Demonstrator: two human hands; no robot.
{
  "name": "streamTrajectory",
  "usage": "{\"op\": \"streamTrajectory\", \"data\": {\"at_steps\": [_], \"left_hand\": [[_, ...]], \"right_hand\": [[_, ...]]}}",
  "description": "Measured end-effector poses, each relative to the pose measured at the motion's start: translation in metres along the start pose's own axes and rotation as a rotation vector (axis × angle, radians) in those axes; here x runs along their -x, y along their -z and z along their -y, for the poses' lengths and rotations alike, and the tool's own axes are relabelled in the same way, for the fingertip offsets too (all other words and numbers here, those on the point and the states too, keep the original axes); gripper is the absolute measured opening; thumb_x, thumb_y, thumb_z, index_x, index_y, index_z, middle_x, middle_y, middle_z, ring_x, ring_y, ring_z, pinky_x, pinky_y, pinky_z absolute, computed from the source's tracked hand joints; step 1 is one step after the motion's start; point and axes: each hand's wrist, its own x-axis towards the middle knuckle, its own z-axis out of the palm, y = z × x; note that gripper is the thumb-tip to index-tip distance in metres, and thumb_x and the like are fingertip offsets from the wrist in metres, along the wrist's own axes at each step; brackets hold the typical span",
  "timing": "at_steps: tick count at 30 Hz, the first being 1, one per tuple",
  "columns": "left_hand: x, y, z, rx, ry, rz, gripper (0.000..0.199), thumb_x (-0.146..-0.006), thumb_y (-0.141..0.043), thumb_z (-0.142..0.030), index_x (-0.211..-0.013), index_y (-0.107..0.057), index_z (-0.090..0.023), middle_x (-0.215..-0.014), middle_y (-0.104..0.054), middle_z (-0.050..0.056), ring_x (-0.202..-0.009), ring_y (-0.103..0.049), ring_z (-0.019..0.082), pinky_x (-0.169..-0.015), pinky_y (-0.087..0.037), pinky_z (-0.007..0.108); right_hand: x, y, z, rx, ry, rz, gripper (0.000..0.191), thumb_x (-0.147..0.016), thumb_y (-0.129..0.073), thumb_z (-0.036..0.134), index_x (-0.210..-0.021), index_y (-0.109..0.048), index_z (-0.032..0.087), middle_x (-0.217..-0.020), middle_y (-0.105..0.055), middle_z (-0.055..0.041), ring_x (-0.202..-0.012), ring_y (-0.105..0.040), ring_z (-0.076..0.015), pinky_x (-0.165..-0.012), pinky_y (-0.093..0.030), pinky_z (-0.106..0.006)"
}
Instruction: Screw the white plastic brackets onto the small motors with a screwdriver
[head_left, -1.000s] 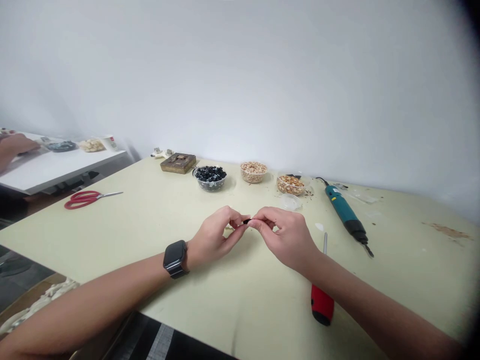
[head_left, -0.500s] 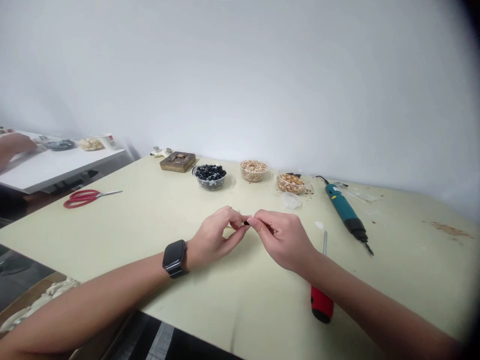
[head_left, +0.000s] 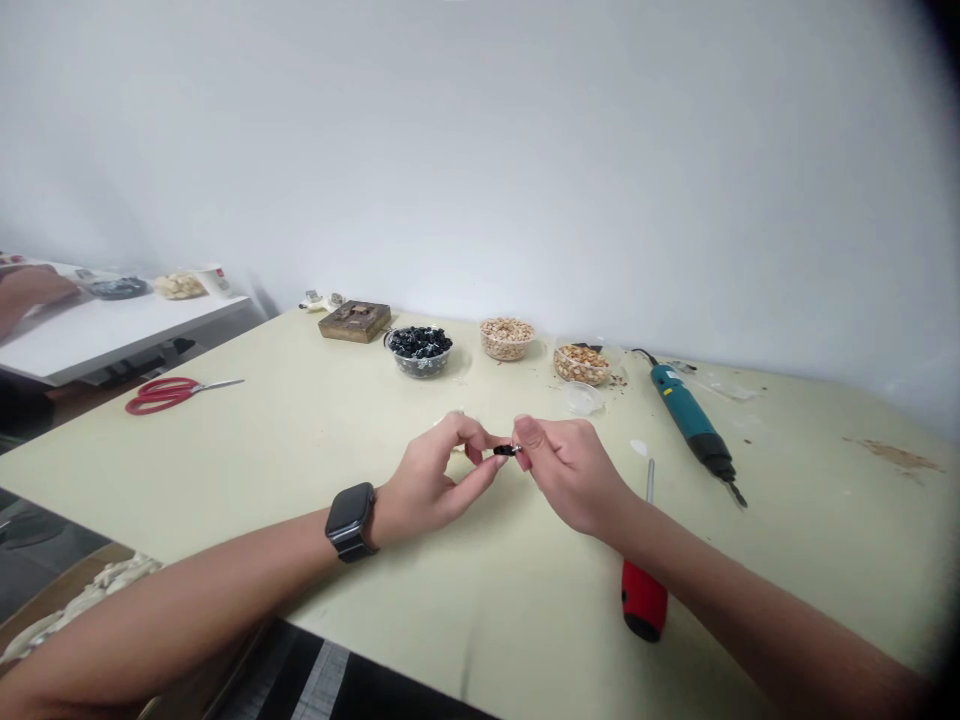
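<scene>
A small black piece (head_left: 504, 451) with a shiny tip is pinched between the thumb and fingers of my left hand (head_left: 436, 474), above the middle of the table. My right hand (head_left: 574, 468) is closed at the piece's right end, thumb on top; whether it grips the piece or something tiny beside it is too small to tell. Beyond the hands stand a clear bowl of black pieces (head_left: 420, 352), a tub of pale beige pieces (head_left: 508, 339) and a tub of orange-brown pieces (head_left: 582, 364).
Red scissors (head_left: 161, 394) lie at the left, near a dark wooden block (head_left: 355, 321). On the right are a teal rotary tool (head_left: 690, 420) and a red-handled tool (head_left: 643, 600) under my right forearm. Another person's arm (head_left: 34, 293) rests over a white table (head_left: 127, 335).
My right hand has shifted slightly right and its thumb has lifted, so more of the black piece shows. My left hand keeps its pinch almost in place.
</scene>
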Motion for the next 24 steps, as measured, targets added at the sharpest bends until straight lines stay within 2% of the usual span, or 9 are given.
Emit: {"op": "streamTrajectory", "data": {"at_steps": [4, 6, 9, 11, 14, 17, 21, 24], "left_hand": [[-0.002, -0.002, -0.004, 0.272, 0.287, -0.004, 0.022, -0.101, -0.069, -0.029, -0.104, -0.049, -0.020, -0.094, -0.066, 0.005, -0.082, -0.064, 0.013, -0.078, -0.052, 0.029], [-0.003, -0.002, -0.003, 0.373, 0.359, 0.001, 0.025, -0.101, -0.069, -0.033, -0.106, -0.049, -0.020, -0.097, -0.067, 0.006, -0.084, -0.062, 0.013, -0.079, -0.052, 0.029], [-0.004, -0.003, 0.002, 0.511, 0.436, 0.003, 0.030, -0.100, -0.072, -0.037, -0.110, -0.049, -0.021, -0.098, -0.066, 0.005, -0.089, -0.063, 0.014, -0.082, -0.052, 0.029], [-0.005, -0.003, 0.005, 0.611, 0.484, 0.005, 0.035, -0.097, -0.076, -0.039, -0.111, -0.049, -0.021, -0.099, -0.067, 0.005, -0.091, -0.064, 0.015, -0.085, -0.053, 0.029], [-0.006, -0.002, 0.009, 0.744, 0.561, 0.018, 0.041, -0.092, -0.082, -0.040, -0.109, -0.049, -0.022, -0.099, -0.068, 0.003, -0.089, -0.064, 0.014, -0.085, -0.053, 0.029], [-0.008, -0.001, 0.013, 0.819, 0.604, 0.038, 0.042, -0.090, -0.085, -0.038, -0.109, -0.050, -0.022, -0.098, -0.069, 0.002, -0.082, -0.061, 0.011, -0.079, -0.050, 0.025], [-0.009, 0.001, 0.014, 0.847, 0.649, 0.076, 0.039, -0.089, -0.084, -0.041, -0.109, -0.058, -0.020, -0.090, -0.065, 0.002, -0.078, -0.057, 0.012, -0.075, -0.047, 0.025], [-0.010, 0.001, 0.012, 0.814, 0.689, 0.143, 0.034, -0.093, -0.079, -0.046, -0.108, -0.068, -0.018, -0.087, -0.063, 0.003, -0.080, -0.057, 0.013, -0.078, -0.047, 0.027]], "right_hand": [[-0.002, 0.008, 0.003, -0.027, -0.029, 0.002, 0.056, -0.113, -0.032, 0.054, -0.079, -0.056, 0.017, -0.062, -0.052, 0.0006, -0.058, -0.048, -0.0105, -0.058, -0.036, -0.026], [-0.002, 0.010, 0.004, -0.018, -0.018, 0.030, 0.044, -0.112, -0.038, 0.049, -0.086, -0.056, 0.018, -0.067, -0.055, 0.0011, -0.060, -0.050, -0.0104, -0.058, -0.037, -0.025], [-0.002, 0.011, 0.005, -0.066, 0.003, 0.074, 0.023, -0.108, -0.051, 0.043, -0.111, -0.057, 0.021, -0.084, -0.064, 0.0002, -0.067, -0.055, -0.0104, -0.059, -0.043, -0.023], [-0.003, 0.011, 0.006, -0.084, 0.033, 0.104, 0.025, -0.104, -0.058, 0.040, -0.121, -0.058, 0.022, -0.093, -0.067, -0.0015, -0.074, -0.059, -0.0111, -0.063, -0.047, -0.022], [-0.004, 0.010, 0.005, -0.078, 0.078, 0.127, 0.019, -0.101, -0.063, 0.032, -0.117, -0.065, 0.022, -0.094, -0.069, -0.0020, -0.080, -0.061, -0.0120, -0.067, -0.050, -0.023], [-0.006, 0.009, 0.001, -0.065, 0.132, 0.070, 0.014, -0.099, -0.065, 0.025, -0.111, -0.071, 0.021, -0.094, -0.070, -0.0024, -0.081, -0.062, -0.0118, -0.066, -0.050, -0.023], [-0.006, 0.008, -0.003, -0.028, 0.226, -0.021, 0.014, -0.096, -0.067, 0.019, -0.108, -0.075, 0.021, -0.099, -0.072, -0.0041, -0.082, -0.063, -0.0123, -0.065, -0.051, -0.023], [-0.005, 0.006, -0.004, -0.027, 0.258, -0.066, 0.017, -0.095, -0.067, 0.015, -0.108, -0.076, 0.021, -0.098, -0.071, -0.0044, -0.084, -0.064, -0.0131, -0.066, -0.052, -0.024]]}}
